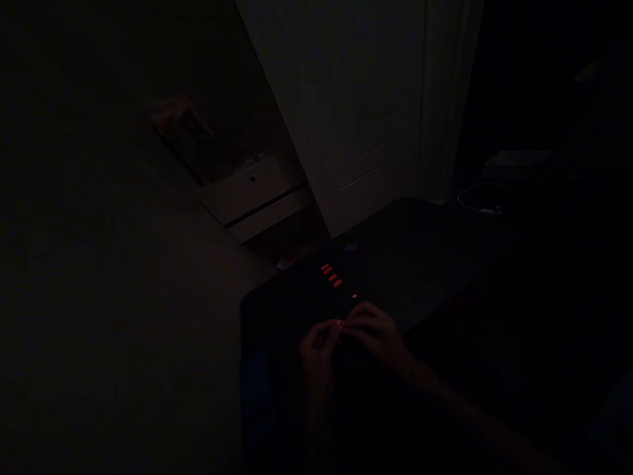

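Note:
In very dim light, my left hand [319, 346] and my right hand [373, 328] meet over a dark tabletop. Between their fingertips is a small orange-red piece [339, 324], pinched from both sides; it is too small and dark to name its kind. Just beyond my right hand lies another tiny orange piece [355, 296]. Farther back, several short orange-red bars [333, 278] lie side by side in a slanting row. A small purple item [351, 247] rests near the table's far edge.
The dark table [430, 257] stretches away to the right. Behind it stands a pale door or panel [366, 112]. To the left are a light drawer unit [257, 194] and a wall. A white cable [489, 211] lies at the back right, and a bluish flat shape [257, 389] at the left edge.

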The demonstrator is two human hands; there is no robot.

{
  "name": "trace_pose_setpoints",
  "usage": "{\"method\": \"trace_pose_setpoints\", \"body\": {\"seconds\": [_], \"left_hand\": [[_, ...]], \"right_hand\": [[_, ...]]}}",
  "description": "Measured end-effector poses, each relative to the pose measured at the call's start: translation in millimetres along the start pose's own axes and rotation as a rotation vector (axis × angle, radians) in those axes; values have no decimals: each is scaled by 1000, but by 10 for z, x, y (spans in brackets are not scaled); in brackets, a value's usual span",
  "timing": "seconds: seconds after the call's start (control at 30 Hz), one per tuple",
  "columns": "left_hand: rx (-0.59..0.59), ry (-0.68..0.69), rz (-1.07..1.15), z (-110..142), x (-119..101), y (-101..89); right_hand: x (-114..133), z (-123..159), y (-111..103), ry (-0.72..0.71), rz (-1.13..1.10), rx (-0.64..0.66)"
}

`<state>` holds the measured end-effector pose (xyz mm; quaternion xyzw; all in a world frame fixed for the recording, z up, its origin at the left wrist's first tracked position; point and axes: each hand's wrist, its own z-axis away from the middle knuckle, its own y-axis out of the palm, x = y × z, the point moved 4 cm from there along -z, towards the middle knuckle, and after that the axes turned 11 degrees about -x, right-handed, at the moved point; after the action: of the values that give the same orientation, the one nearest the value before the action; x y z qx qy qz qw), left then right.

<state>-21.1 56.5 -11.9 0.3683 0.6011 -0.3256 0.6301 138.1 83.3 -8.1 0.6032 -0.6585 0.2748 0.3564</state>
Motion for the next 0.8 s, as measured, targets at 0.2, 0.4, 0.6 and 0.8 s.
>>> {"method": "trace_pose_setpoints", "body": {"seconds": [0.2,0.4,0.6,0.8], "left_hand": [[13,-7,-1,15,-33,19],[-9,5,-1,15,-29,24],[-25,13,38,-8,0,26],[18,40,-7,-11,14,29]], "right_hand": [[10,29,-9,-29,13,-12],[33,32,3,-13,21,-24],[71,-1,2,41,39,-5],[24,3,7,45,15,-15]]}}
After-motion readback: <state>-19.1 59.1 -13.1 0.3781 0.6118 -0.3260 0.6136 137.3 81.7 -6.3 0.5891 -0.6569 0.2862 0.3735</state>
